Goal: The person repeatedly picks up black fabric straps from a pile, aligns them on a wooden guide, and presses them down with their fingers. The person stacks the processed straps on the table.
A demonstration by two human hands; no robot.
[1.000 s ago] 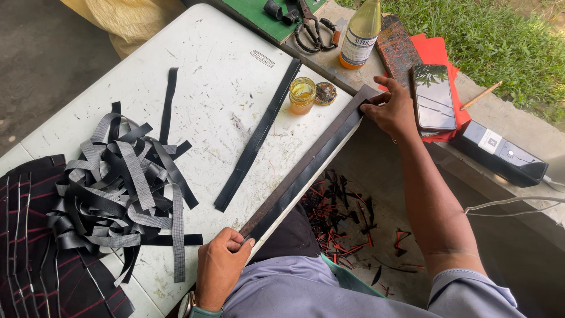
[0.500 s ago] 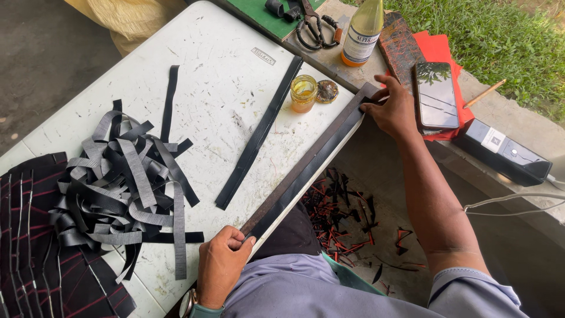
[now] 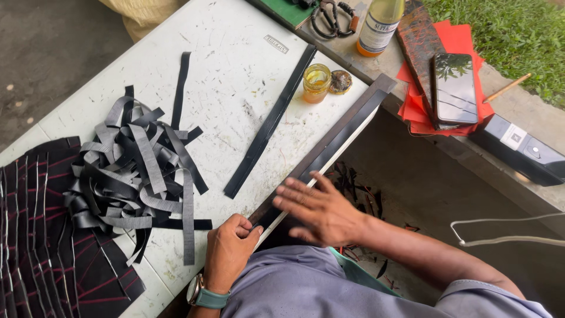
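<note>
A long dark strip lies along the near edge of the white table, on a flat dark bar. My left hand pinches the strip's near end at the table edge. My right hand hovers flat with fingers spread just above the strip's near part, close to my left hand. A second long black strip lies loose in the middle of the table. A heap of cut black strips sits to the left.
A small jar of yellow liquid and its lid stand near the strip's far end. Beyond them are a bottle, scissors, a phone on red sheets, and a black box. Dark striped sheets lie far left.
My right hand has come from the strip's far end down to its near part, now flat and open. My left hand stays on the near end.
</note>
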